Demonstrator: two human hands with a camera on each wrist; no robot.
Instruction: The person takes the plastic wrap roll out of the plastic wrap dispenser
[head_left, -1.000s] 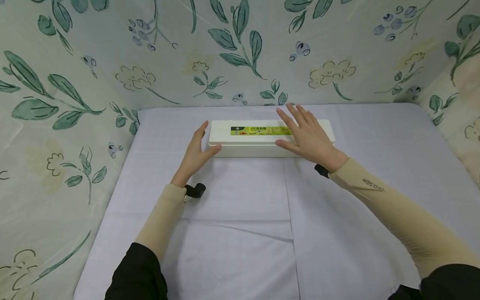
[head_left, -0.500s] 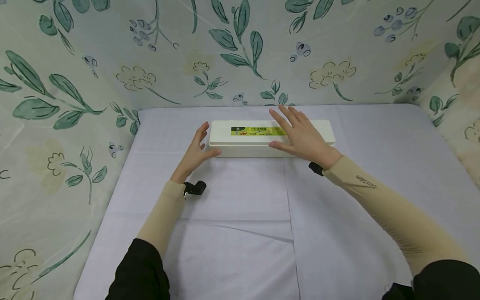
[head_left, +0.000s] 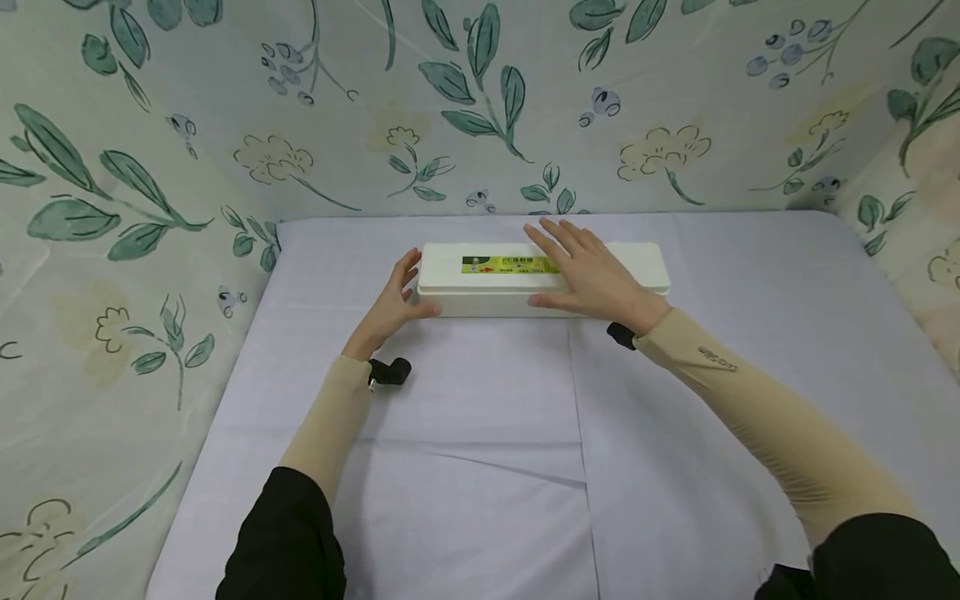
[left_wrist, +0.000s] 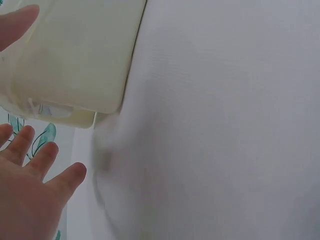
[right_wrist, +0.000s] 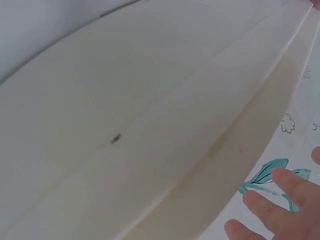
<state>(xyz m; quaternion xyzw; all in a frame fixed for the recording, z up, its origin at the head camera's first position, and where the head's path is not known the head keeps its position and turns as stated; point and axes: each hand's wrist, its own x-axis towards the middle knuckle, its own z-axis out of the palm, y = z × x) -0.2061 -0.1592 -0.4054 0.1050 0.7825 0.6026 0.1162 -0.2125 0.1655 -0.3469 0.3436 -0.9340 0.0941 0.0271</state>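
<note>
A long white lidded box, a cling film dispenser by its printed label, lies crosswise near the back of the table. My left hand is at its left end, the thumb by the front corner and the other fingers loosely spread beyond the end. In the left wrist view, a gap shows between those fingers and the box. My right hand spreads flat over the right half of the box, with straight fingers reaching across the lid and the thumb along the front. It hides the label's right part.
A white cloth with crease lines covers the table. Behind and to the left rises a curtain printed with leaves and flowers. A black wrist camera sits under the left wrist.
My right hand has slid left along the box, covering more of the label. The left hand stays at the left end with barely any shift. The box has not moved.
</note>
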